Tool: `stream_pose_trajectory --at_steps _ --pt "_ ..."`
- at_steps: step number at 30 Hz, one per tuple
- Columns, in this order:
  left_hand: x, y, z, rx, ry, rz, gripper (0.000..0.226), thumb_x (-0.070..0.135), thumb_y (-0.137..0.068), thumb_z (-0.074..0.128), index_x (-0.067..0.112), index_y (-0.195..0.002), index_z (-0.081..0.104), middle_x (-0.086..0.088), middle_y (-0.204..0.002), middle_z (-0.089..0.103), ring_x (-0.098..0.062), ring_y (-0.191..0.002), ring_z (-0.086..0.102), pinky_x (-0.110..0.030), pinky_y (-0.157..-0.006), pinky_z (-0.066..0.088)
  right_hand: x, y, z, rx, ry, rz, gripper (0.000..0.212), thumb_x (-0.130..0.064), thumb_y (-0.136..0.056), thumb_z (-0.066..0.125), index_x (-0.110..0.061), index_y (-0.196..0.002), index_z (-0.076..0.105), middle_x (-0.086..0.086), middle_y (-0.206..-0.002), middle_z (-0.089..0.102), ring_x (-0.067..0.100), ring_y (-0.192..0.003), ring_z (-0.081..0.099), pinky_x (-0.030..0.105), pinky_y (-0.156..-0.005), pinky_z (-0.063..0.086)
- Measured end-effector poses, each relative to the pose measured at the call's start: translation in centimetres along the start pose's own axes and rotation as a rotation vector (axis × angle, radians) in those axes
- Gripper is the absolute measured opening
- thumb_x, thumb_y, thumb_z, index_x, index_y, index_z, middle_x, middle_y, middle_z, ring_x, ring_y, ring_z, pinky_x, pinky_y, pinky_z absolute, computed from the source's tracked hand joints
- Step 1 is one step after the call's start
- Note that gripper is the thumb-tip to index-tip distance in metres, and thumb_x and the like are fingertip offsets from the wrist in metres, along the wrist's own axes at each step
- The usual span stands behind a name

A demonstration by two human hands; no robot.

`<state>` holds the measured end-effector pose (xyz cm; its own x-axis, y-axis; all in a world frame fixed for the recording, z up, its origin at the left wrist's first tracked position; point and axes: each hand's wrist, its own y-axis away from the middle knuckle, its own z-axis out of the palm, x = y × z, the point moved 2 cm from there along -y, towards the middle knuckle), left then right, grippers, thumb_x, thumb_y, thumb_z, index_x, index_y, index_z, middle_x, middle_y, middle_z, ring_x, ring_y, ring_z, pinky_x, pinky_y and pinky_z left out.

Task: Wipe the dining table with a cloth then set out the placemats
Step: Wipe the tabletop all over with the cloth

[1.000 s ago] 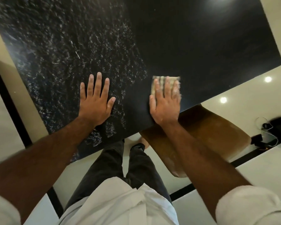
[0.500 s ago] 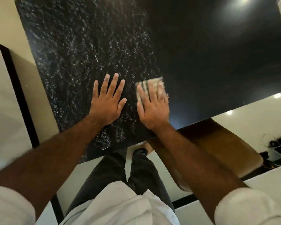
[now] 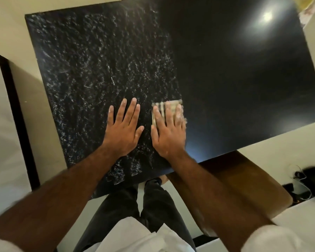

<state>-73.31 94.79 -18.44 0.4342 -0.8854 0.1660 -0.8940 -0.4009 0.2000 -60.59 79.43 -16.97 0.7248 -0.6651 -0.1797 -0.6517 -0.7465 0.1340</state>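
Beige striped cloth point(image 3: 162, 110) lies folded flat under the right hand point(image 3: 168, 135), whose fingers point(image 3: 178, 110) are straight and close together and press it down onto the table point(image 3: 235, 88), not curled round it. The cloth sits near the table's middle, a little toward the near edge, with only its far edge and strips between the fingers showing. Just beside it, the left hand point(image 3: 123, 131) rests palm down on the bare top, fingers straight and slightly spread, holding nothing.

The tabletop is glossy black. White smears point(image 3: 98, 70) speckle its left half, up to a line about where the cloth lies; the right half is plain and dark, with a bright lamp reflection point(image 3: 266, 16) near the far right corner.

A brown wooden chair point(image 3: 244, 179) stands at the near right, partly under the table edge. The floor point(image 3: 49, 124) is cream, crossed by a dark strip point(image 3: 16, 115) on the left. Cables point(image 3: 302, 179) lie on the floor at the far right, beside a black object too small to identify.
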Motion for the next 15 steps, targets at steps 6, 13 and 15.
stream_pose_trajectory --at_steps 6,13,15 --pt "0.0 -0.1 0.0 -0.050 0.032 -0.021 0.077 0.056 -0.115 0.016 0.014 -0.178 -0.002 -0.003 -0.186 -0.019 -0.030 -0.172 -0.017 -0.068 -0.136 0.002 4.8 -9.9 -0.8 0.185 0.038 0.047 0.064 -0.052 -0.113 0.043 -0.031 -0.173 0.039 0.008 -0.182 0.032 0.048 -0.167 0.024 0.064 -0.127 0.035" --pt "0.0 -0.2 -0.1 -0.040 0.017 -0.030 0.077 0.056 -0.115 0.014 0.014 -0.178 -0.002 -0.004 -0.186 -0.018 -0.031 -0.172 -0.015 -0.068 -0.136 0.004 5.1 -2.3 -1.0 0.055 0.036 0.221 0.070 -0.054 -0.114 0.037 -0.034 -0.178 0.019 0.007 -0.187 0.011 0.044 -0.172 0.004 0.068 -0.131 0.028" --pt "0.0 -0.3 -0.2 -0.040 0.023 -0.026 0.078 0.056 -0.115 0.016 0.013 -0.178 0.001 -0.005 -0.186 -0.015 -0.032 -0.173 -0.011 -0.068 -0.136 0.005 2.9 -1.7 -0.5 0.031 0.021 0.177 0.070 -0.054 -0.113 0.036 -0.034 -0.178 0.020 0.007 -0.187 0.010 0.044 -0.172 0.002 0.066 -0.132 0.027"
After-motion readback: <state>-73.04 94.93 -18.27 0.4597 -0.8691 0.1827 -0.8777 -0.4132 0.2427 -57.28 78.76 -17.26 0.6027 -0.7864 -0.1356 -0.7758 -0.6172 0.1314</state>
